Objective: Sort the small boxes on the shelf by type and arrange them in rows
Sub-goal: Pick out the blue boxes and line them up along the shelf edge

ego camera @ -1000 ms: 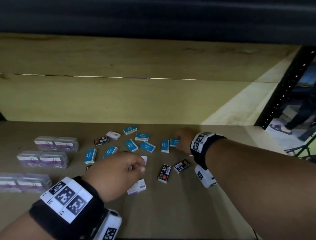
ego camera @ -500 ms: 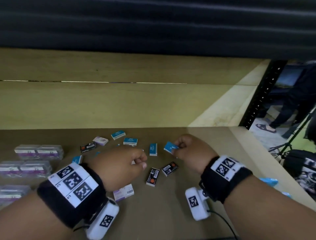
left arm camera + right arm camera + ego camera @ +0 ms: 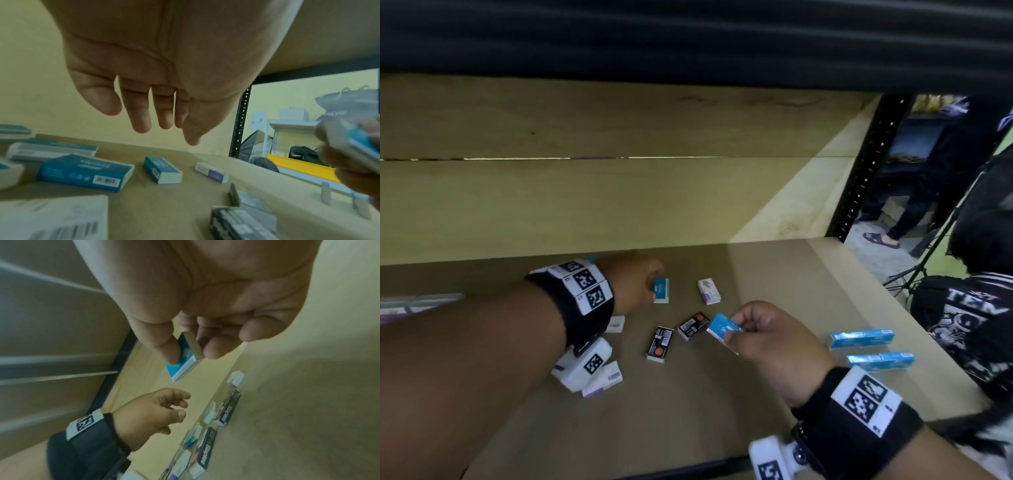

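Observation:
My right hand pinches a small blue box between thumb and fingers, lifted off the shelf board. My left hand hovers with loosely hanging fingers just left of another blue box and holds nothing. Two black boxes lie between the hands. A white and purple box lies beyond them. Two rows of blue boxes stand at the right.
More white boxes lie under my left forearm. Clear plastic cases sit at the far left. A black shelf post marks the right end. A person stands beside the shelf on the right.
My right hand has drawn back toward me and rightward with the blue box. My left hand has reached forward and opened beside another blue box. The view has swung right.

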